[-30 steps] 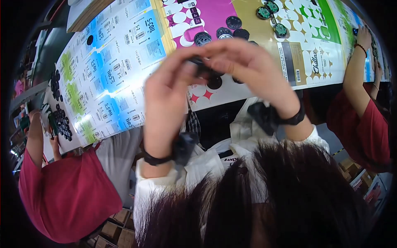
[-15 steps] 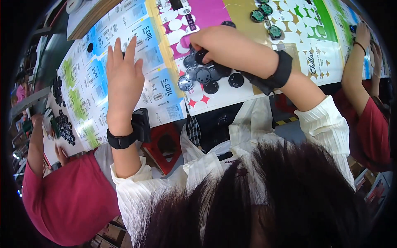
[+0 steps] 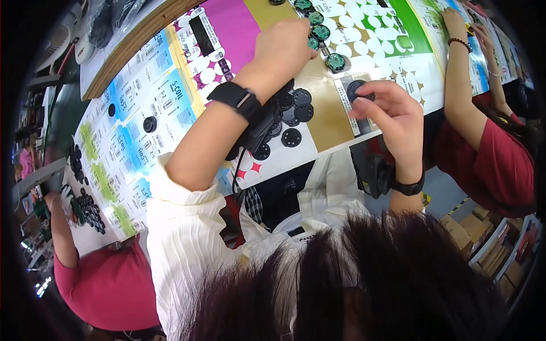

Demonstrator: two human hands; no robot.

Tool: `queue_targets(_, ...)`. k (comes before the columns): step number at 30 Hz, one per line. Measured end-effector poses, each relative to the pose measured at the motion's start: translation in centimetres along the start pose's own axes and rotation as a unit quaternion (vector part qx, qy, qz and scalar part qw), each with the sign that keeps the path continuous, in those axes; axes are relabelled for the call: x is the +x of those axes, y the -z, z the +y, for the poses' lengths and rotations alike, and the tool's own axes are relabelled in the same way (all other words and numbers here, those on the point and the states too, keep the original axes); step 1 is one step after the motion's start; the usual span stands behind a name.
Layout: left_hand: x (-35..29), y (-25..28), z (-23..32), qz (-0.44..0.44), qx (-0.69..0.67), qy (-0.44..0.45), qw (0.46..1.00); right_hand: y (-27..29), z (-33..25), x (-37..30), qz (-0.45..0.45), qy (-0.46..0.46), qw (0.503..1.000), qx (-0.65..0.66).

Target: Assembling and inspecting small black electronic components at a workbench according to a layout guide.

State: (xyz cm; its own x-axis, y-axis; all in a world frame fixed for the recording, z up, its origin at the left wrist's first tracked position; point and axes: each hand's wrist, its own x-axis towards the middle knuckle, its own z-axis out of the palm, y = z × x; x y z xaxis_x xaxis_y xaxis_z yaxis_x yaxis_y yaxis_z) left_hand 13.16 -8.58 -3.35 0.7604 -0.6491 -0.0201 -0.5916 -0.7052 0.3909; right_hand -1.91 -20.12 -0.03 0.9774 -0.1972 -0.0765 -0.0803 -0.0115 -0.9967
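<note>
My left hand reaches across to the far side of the table, its fingers bent down onto a green-and-black round part; the fingertips are partly hidden. Several similar parts lie close by, and one sits apart. My right hand pinches a black disc between thumb and fingers, above a gold panel with a label strip. Under and beside my left forearm is a pile of black discs with small holes, partly covered by the wrist strap. One such disc lies nearer me.
Printed sheets cover the table. A black ring-shaped part and a small black disc lie on the blue-white sheet. A wooden-edged board stands far left. Co-workers in red sit left and right, black parts near the left one.
My left hand, earlier spread over the blue-white sheet, has crossed right to the green parts, uncovering the black ring. My right hand has left the pile rightward with a black disc. The view has shifted.
</note>
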Motion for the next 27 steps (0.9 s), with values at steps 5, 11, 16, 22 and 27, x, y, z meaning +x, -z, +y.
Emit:
queue_targets(5, 0.9, -1.2, 0.3, 0.055, -0.042, -0.03, 0.997, 0.6, 0.3, 0.2, 0.036, 0.008, 0.999, -0.01)
queue_targets(11, 1.2, -1.2, -0.2, 0.086, -0.003, -0.12, 0.989, 1.3, -0.4, 1.7, 0.012, 0.229, 0.936, -0.267)
queue_targets(16, -1.2, 2.1, 1.0, 0.044, -0.117, -0.004, 0.992, -0.1, -1.3, 2.0, 0.014, 0.081, 0.997, -0.015)
queue_targets(22, -8.5, 3.9, 1.7, 0.082, -0.582, 0.099, 0.803, -2.0, -1.2, 2.4, -0.047, 0.135, 0.99, -0.002)
queue_targets(27, -13.2, 3.6, 2.0, 0.128, -0.627, 0.151, 0.754, -4.6, -1.2, 1.9, -0.139, 0.183, 0.971, -0.071)
